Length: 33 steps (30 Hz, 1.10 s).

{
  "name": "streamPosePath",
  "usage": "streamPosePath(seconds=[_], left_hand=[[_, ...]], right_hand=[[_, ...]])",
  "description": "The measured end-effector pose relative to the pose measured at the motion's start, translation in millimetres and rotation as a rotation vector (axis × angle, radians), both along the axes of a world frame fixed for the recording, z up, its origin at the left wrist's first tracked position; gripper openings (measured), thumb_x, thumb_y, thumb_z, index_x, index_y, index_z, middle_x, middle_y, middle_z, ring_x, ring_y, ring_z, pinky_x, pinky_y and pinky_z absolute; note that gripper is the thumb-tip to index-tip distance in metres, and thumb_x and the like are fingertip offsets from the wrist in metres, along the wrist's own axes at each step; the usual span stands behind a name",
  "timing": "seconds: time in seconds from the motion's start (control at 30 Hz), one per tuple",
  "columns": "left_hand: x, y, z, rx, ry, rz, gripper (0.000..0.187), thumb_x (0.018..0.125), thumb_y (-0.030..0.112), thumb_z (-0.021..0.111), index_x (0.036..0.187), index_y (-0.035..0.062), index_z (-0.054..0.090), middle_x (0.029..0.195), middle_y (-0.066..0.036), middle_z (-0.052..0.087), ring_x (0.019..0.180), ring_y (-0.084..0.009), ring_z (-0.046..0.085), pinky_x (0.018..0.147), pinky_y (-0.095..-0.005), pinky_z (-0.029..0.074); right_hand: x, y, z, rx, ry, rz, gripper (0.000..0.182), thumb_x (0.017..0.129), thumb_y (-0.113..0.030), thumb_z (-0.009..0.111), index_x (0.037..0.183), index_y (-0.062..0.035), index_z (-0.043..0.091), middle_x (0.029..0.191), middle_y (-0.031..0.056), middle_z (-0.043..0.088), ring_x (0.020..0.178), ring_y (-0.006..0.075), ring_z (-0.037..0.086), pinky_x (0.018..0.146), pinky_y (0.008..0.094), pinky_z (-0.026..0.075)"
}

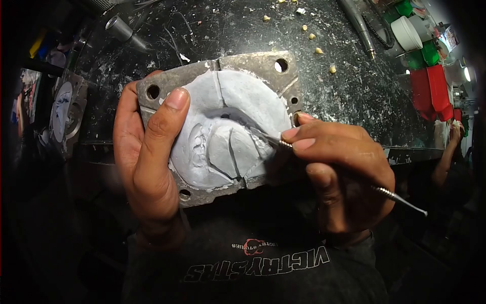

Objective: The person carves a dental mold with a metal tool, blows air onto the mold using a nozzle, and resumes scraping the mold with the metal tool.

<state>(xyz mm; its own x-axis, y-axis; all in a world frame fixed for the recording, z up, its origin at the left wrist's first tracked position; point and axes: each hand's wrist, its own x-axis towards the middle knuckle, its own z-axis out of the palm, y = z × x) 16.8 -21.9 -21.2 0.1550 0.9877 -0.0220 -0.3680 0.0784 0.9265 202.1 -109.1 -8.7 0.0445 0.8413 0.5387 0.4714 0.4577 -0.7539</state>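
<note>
My left hand (152, 147) is closed around the left side of a metal dental flask half (253, 60), thumb on top and fingers underneath. White plaster (248, 88) fills it, with an arch-shaped groove and a raised, grooved middle. Tooth-like hollows show along the arch's left side. My right hand (349, 157) grips a thin double-ended dental carver (402, 200) with ribbed metal sections. One tip touches or nearly touches the right side of the groove; shadow hides the exact contact. The other end sticks out below my right hand. The flask is tilted above the bench's near edge.
Small yellowish pieces (332, 69) lie scattered on the stained black bench (223, 33). A handpiece (358, 23) with a cord, a white tub (406, 33) and red containers (430, 93) stand right. Left are a metal cylinder (119, 28) and another plaster-filled flask part (76, 109). Another person's arm (448, 152) shows far right.
</note>
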Motion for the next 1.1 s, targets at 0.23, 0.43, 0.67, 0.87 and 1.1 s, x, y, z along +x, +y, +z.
streamPosePath(seconds=[0.23, 0.43, 0.67, 0.87, 1.1], left_hand=[[2.0, -1.0, 1.0, 0.0, 0.002, 0.024, 0.03, 0.097, 0.012, 0.066, 0.121, -0.0037, 0.057, 0.106, -0.011, 0.068, 0.097, -0.0129, 0.064, 0.091, -0.0256, 0.05], [-0.3, -0.4, 0.7, -0.007, -0.003, 0.007, 0.03, 0.097, 0.011, 0.065, 0.121, -0.0037, 0.057, 0.106, -0.011, 0.068, 0.098, -0.0133, 0.064, 0.092, -0.0258, 0.05], [1.8, -1.5, 3.1, -0.019, -0.009, 0.005, 0.029, 0.097, 0.011, 0.064, 0.121, -0.0037, 0.057, 0.106, -0.011, 0.068, 0.099, -0.0139, 0.064, 0.094, -0.0265, 0.049], [4.2, -1.7, 5.8, -0.017, 0.007, 0.026, 0.029, 0.097, 0.012, 0.064, 0.12, -0.0047, 0.058, 0.107, -0.012, 0.068, 0.099, -0.0149, 0.064, 0.094, -0.0276, 0.049], [2.9, -1.4, 5.2, -0.014, 0.028, 0.021, 0.03, 0.097, 0.011, 0.063, 0.121, -0.0063, 0.058, 0.109, -0.013, 0.068, 0.101, -0.0157, 0.065, 0.094, -0.0275, 0.049]], right_hand=[[-0.3, -1.3, 1.0, 0.008, -0.004, -0.012, 0.022, 0.099, -0.019, 0.068, 0.102, 0.0031, 0.068, 0.097, 0.0172, 0.072, 0.094, 0.0305, 0.074, 0.095, 0.051, 0.058], [-3.1, -1.2, -5.2, 0.031, 0.009, -0.038, 0.024, 0.1, -0.021, 0.067, 0.102, 0.0025, 0.068, 0.095, 0.0175, 0.072, 0.093, 0.0306, 0.074, 0.095, 0.0514, 0.057], [-3.2, -5.0, -9.3, 0.047, -0.079, -0.048, 0.027, 0.101, -0.026, 0.067, 0.102, 0.0003, 0.068, 0.092, 0.018, 0.074, 0.091, 0.0289, 0.074, 0.096, 0.0521, 0.057], [1.2, -10.6, -6.7, 0.007, -0.248, 0.018, 0.022, 0.098, -0.023, 0.071, 0.105, -0.0024, 0.066, 0.099, 0.0161, 0.073, 0.096, 0.0265, 0.075, 0.099, 0.0538, 0.056], [-1.6, -12.9, -14.8, 0.05, -0.167, -0.016, 0.024, 0.1, -0.026, 0.067, 0.11, -0.0044, 0.063, 0.1, 0.0138, 0.073, 0.098, 0.0264, 0.075, 0.101, 0.0538, 0.055]])
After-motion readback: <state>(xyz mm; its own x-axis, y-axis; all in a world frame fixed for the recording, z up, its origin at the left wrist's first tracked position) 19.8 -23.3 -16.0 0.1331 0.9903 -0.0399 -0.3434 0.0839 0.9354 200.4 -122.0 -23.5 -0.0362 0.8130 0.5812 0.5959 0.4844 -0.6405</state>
